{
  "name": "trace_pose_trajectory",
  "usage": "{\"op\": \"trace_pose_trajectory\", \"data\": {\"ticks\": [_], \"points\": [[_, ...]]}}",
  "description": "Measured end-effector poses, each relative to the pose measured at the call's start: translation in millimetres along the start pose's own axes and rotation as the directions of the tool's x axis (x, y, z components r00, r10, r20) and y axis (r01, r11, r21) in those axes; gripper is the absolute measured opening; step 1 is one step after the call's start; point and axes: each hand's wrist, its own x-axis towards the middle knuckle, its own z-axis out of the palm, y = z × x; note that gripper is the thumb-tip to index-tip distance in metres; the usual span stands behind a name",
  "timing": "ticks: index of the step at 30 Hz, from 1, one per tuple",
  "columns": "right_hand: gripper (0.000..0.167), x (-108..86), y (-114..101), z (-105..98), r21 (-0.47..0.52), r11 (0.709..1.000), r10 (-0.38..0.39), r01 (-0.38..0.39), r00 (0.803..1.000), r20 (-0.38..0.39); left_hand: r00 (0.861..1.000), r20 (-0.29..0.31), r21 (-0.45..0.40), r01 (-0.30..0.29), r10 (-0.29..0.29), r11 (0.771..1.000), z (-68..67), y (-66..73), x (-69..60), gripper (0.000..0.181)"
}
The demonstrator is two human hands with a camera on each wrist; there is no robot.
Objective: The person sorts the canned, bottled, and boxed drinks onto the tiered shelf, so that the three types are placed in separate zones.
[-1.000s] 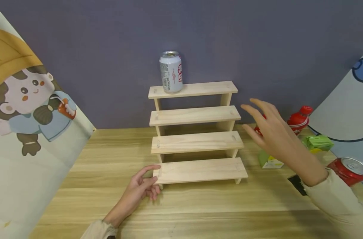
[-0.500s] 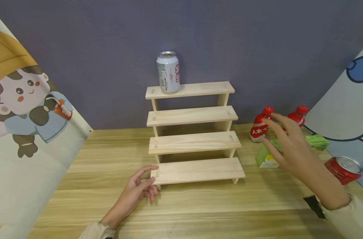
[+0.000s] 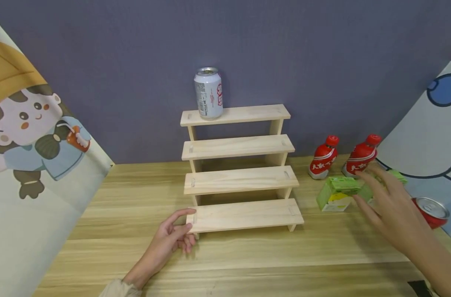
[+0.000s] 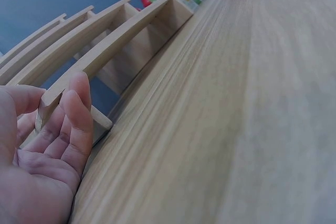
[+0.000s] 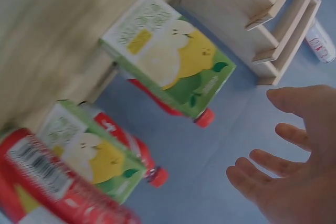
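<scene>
My left hand (image 3: 167,237) grips the left end of the lowest step of a pale wooden stepped display stand (image 3: 244,214); the left wrist view shows thumb and fingers around the step's corner. On the top step, toward the left, stands a white drink can (image 3: 209,95). Off to the stand's right, my right hand (image 3: 394,210) hovers with spread, relaxed fingers and holds nothing. It is near two green juice cartons, the nearer carton (image 5: 170,53) plain to see and the other carton (image 5: 92,153) partly hidden by a red can (image 5: 52,177).
Two red bottles, a left bottle (image 3: 323,159) and a right bottle (image 3: 362,156), stand behind the cartons near the dark back wall (image 3: 136,82). Printed side panels (image 3: 62,136) border the wood-grain table (image 3: 136,198) on both sides.
My right hand has moved right and down, from beside the stand to over the cartons, uncovering the red bottles. The left hand keeps its grip, and the view has shifted slightly.
</scene>
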Motion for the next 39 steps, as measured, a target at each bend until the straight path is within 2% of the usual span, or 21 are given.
{"op": "trace_pose_trajectory", "data": {"ticks": [6,14,17,19,23,27,30,34,35,39], "points": [[0.075,-21.9,10.4,1.3,0.007,0.998,0.069,-0.069,0.997,-0.034,1.000,0.011,-0.005,-0.006,0.006,1.000,-0.3,0.3,-0.7,0.047],[0.091,-41.9,31.7,-2.7,-0.036,0.990,0.133,-0.139,0.980,-0.151,0.999,0.036,-0.011,-0.035,0.035,0.999,-0.9,1.9,0.7,0.047],[0.092,-46.5,38.4,-1.6,-0.034,0.989,0.138,-0.145,0.978,-0.156,0.999,0.031,-0.010,-0.035,0.035,0.999,-1.3,2.2,0.2,0.046],[0.085,-50.7,42.1,-1.4,-0.028,0.982,0.182,-0.188,0.973,-0.144,0.999,0.029,-0.009,-0.033,0.033,0.999,-1.3,1.5,-0.2,0.046],[0.072,-60.0,50.1,-3.5,-0.059,0.946,0.309,-0.319,0.941,-0.138,1.000,0.021,-0.009,-0.022,0.022,1.000,-0.8,-0.6,-0.5,0.046],[0.060,-66.9,55.6,-4.9,-0.087,0.890,0.439,-0.448,0.892,-0.107,1.000,0.016,-0.007,-0.021,0.021,1.000,-0.3,-1.5,-0.6,0.046],[0.061,-71.2,58.5,-4.0,-0.108,0.838,0.533,-0.535,0.845,-0.051,1.000,0.013,-0.003,-0.022,0.022,1.000,-0.3,-1.2,-0.9,0.046],[0.068,-77.1,65.9,-2.3,-0.124,0.804,0.584,-0.581,0.811,-0.011,1.000,0.005,0.001,-0.012,0.012,1.000,-0.1,-0.3,-0.9,0.046],[0.067,-79.2,67.5,-1.8,-0.122,0.804,0.584,-0.582,0.812,-0.023,1.000,0.003,0.002,-0.008,0.008,1.000,-0.1,-0.2,-0.8,0.047],[0.061,-87.1,69.5,-2.9,-0.130,0.782,0.608,-0.610,0.792,-0.058,1.000,0.003,0.004,0.001,-0.001,1.000,0.1,0.3,-0.8,0.047]]}}
